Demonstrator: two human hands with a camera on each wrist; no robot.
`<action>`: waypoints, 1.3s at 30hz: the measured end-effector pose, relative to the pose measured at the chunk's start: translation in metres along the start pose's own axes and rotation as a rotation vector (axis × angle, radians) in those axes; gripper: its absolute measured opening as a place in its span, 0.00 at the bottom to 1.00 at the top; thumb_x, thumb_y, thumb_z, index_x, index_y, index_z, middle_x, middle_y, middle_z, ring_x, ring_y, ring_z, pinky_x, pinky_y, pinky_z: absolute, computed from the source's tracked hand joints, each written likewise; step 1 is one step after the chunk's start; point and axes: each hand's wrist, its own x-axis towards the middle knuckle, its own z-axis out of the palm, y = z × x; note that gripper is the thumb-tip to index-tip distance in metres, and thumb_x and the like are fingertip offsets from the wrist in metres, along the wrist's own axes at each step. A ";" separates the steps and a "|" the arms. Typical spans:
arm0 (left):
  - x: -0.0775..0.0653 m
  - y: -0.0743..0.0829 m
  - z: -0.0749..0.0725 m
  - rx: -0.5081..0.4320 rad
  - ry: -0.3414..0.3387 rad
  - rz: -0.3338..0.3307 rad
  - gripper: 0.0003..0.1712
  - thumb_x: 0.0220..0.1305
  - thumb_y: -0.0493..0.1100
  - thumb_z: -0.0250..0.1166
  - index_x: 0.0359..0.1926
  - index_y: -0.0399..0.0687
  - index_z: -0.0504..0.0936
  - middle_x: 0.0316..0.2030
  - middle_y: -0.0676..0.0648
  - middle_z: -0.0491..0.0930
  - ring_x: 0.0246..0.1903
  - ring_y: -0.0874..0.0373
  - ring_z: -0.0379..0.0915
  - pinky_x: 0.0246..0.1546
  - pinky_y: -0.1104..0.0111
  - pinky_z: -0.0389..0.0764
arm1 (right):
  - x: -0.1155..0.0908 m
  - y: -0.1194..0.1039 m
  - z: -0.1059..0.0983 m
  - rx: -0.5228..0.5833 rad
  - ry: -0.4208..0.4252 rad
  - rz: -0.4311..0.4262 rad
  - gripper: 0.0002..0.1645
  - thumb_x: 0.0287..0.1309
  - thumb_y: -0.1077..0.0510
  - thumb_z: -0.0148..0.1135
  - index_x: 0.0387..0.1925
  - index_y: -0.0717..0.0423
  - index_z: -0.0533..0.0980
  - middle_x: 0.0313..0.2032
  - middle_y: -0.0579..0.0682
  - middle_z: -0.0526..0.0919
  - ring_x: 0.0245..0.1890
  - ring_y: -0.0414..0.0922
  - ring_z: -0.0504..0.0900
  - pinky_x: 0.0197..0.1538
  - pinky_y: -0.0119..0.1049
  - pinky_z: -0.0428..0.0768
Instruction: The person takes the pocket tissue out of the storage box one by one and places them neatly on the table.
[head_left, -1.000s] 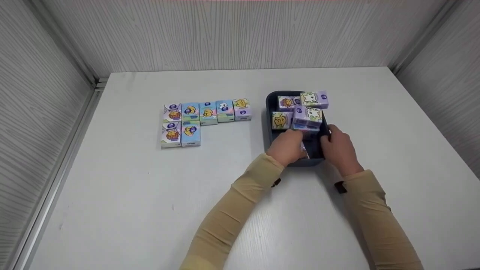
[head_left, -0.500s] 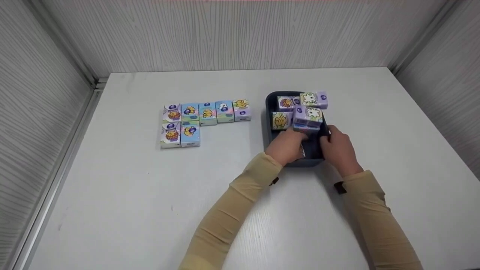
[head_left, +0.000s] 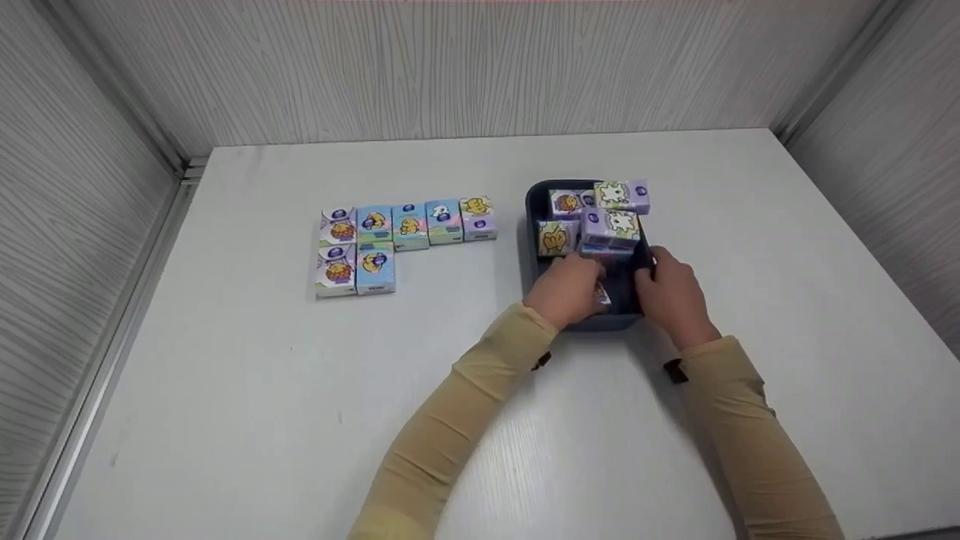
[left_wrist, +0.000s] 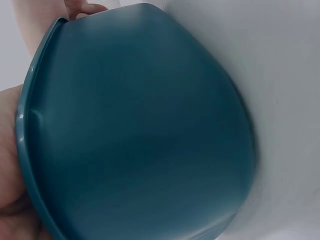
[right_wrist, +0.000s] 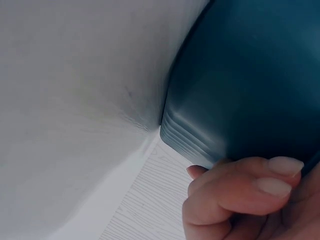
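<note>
A dark blue-green plastic bin [head_left: 531,259] stands at the right of the table with several small cartoon-printed boxes inside. My left hand [head_left: 566,291] reaches over its near left side, fingers curled down around a small white box [head_left: 602,295], which shows partly beside them. The fingertips are hidden inside the bin. With my right hand [head_left: 673,294] I grip the bin's right rim, thumb on the inner side. The left wrist view is mostly filled by the bin's outer wall [left_wrist: 145,120], and curled right-hand fingers [right_wrist: 240,192] lie against the wall in the right wrist view.
Two purple boxes, one [head_left: 611,227] stacked on a blue box and another [head_left: 621,196] overhanging the rim, rise above the bin. Left of it, several boxes stand side by side in a row [head_left: 410,226], with two more boxes [head_left: 375,268] touching its near left end.
The left hand has shifted slightly within the bin, and the small white box beside its fingers has changed angle. The right hand keeps its hold on the rim; the whole view has drifted slightly.
</note>
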 end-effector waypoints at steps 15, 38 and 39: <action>-0.023 0.004 -0.040 -0.093 -0.028 -0.018 0.26 0.58 0.50 0.68 0.58 0.50 0.79 0.51 0.51 0.77 0.51 0.59 0.69 0.55 0.66 0.70 | 0.002 -0.003 0.001 0.000 -0.028 0.016 0.28 0.68 0.58 0.41 0.65 0.68 0.62 0.55 0.69 0.74 0.44 0.56 0.74 0.50 0.53 0.72; -0.079 -0.038 -0.073 -0.049 0.160 -0.086 0.26 0.60 0.50 0.66 0.60 0.53 0.76 0.56 0.43 0.67 0.51 0.50 0.65 0.45 0.62 0.75 | -0.001 -0.002 -0.001 -0.004 -0.003 -0.001 0.27 0.66 0.59 0.41 0.63 0.69 0.64 0.55 0.70 0.73 0.50 0.59 0.75 0.54 0.56 0.71; -0.080 -0.042 -0.074 -0.055 0.154 -0.101 0.27 0.60 0.50 0.67 0.60 0.52 0.76 0.57 0.43 0.66 0.51 0.50 0.65 0.46 0.62 0.74 | -0.001 -0.002 -0.001 -0.005 0.000 -0.004 0.27 0.66 0.59 0.42 0.63 0.69 0.64 0.55 0.70 0.74 0.49 0.59 0.75 0.53 0.56 0.71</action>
